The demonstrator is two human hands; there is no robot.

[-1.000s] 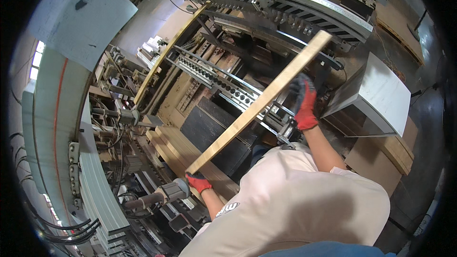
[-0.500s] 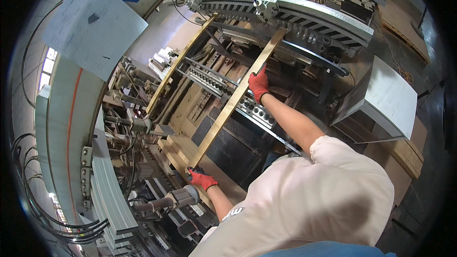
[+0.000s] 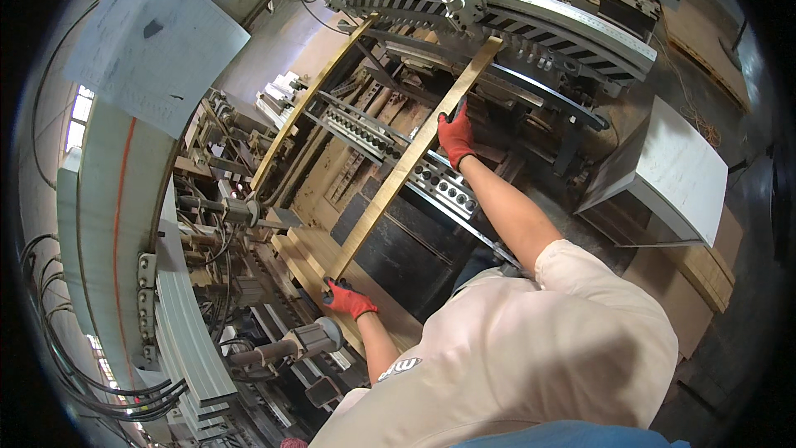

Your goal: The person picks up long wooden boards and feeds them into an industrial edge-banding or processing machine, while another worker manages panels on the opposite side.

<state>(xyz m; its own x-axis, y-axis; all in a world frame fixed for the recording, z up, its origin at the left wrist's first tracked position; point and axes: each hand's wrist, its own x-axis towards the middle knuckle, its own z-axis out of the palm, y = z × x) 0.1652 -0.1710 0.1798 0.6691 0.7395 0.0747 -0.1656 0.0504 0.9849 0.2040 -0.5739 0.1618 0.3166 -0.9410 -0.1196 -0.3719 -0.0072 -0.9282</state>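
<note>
A long, narrow wooden strip [image 3: 396, 178] slants across the middle of the machine, its far end at the machine's beam. Near its lower end, my left hand [image 3: 351, 300] in a red glove with dark fingertips is closed on it. Further along, my right hand [image 3: 456, 139], gloved the same way, grips the strip's right edge, with some fingers hidden under or behind it. Beneath the strip runs a metal rail [image 3: 444, 187] with a row of dark round fittings. Several pale wooden boards [image 3: 308, 259] lie next to my left hand.
A second wooden strip [image 3: 308, 109] lies across the machine on the left. The striped metal beam [image 3: 572, 29] with a scale spans the far side. Clamps and a cylinder [image 3: 311, 340] stand at lower left. A light-coloured open box [image 3: 676, 170] sits at right.
The wooden strip and both hands have shifted slightly; its far end is a little further toward the beam. My right hand sits slightly higher in the view. The view itself has moved a bit.
</note>
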